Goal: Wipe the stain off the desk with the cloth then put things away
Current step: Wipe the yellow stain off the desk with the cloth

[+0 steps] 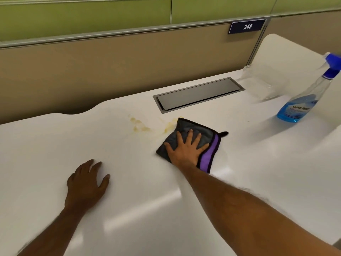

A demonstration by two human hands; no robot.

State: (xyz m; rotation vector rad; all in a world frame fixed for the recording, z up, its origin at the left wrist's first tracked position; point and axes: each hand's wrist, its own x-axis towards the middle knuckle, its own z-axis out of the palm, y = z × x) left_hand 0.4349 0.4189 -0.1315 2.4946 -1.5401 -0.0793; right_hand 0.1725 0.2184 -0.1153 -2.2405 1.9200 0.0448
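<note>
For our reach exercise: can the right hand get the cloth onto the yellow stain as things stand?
Probably yes. The right hand presses flat on the cloth, whose far corner meets the yellow stain. Only bare desk lies to its left; the spray bottle stands well off to the right.
</note>
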